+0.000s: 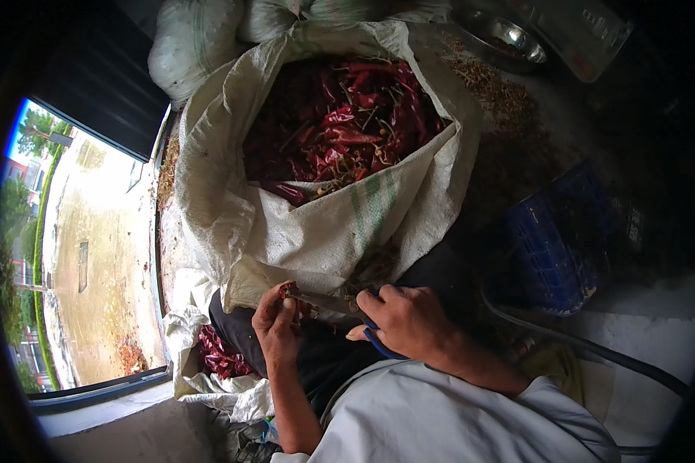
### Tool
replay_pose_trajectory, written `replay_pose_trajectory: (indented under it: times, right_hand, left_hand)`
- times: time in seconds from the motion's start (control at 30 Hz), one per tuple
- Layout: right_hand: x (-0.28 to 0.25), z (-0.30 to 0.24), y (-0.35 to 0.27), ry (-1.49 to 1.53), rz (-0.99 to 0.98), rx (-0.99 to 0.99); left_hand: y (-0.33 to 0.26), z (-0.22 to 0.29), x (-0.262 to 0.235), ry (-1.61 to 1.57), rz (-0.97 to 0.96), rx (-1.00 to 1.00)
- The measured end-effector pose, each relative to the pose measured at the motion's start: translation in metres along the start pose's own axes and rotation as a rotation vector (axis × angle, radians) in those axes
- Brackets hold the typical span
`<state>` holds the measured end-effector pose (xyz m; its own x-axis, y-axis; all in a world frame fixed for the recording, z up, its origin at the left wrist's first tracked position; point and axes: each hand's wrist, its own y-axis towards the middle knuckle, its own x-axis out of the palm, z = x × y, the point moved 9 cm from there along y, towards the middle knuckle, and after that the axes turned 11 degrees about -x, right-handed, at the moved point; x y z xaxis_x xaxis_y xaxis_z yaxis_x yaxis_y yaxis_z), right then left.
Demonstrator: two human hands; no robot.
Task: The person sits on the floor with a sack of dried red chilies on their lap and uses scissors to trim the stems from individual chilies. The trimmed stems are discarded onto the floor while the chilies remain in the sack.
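Note:
My left hand (275,322) pinches a dried red chili pepper (288,289) between thumb and fingers. My right hand (411,320) is closed round the blue handles of a pair of scissors (328,302), whose metal blades point left and reach the chili at my left fingertips. Just beyond both hands stands a large white woven sack (301,231) with green stripes, its mouth rolled open. Dried red chilies (347,127) with stems fill it. How far apart the blades stand is hard to make out.
A smaller white sack (247,397) with red chilies (222,355) sits at lower left. More stuffed sacks (197,50) stand behind. At right are a blue plastic crate (552,247), a dark hose (594,347), a metal bowl (510,38) and scattered stem bits (502,100). A window (93,262) lies left.

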<state>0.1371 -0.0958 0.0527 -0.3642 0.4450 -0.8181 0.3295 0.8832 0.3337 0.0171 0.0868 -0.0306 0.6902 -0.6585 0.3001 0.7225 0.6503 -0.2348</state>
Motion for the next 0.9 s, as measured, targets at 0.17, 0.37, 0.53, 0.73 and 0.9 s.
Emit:
replay_pose_trajectory:
  times: [0.17,0.37,0.53,0.73,0.9]
  right_hand:
    - [-0.009,-0.004,0.005,-0.029,-0.086,0.003]
    - [-0.012,-0.005,0.006,-0.075,-0.131,-0.002]
    - [-0.015,-0.005,0.008,-0.118,-0.154,0.005]
    - [-0.021,-0.005,0.008,-0.119,-0.184,-0.039]
    - [-0.024,-0.008,0.007,-0.191,-0.231,-0.073]
  left_hand:
    - [-0.001,0.001,-0.004,0.128,0.063,-0.029]
    - [-0.001,0.004,0.0,0.121,0.035,-0.056]
    - [0.001,0.003,0.0,0.151,0.02,-0.068]
    - [-0.003,0.004,0.004,0.261,0.034,-0.129]
    - [-0.004,0.007,0.011,0.362,-0.001,-0.085]
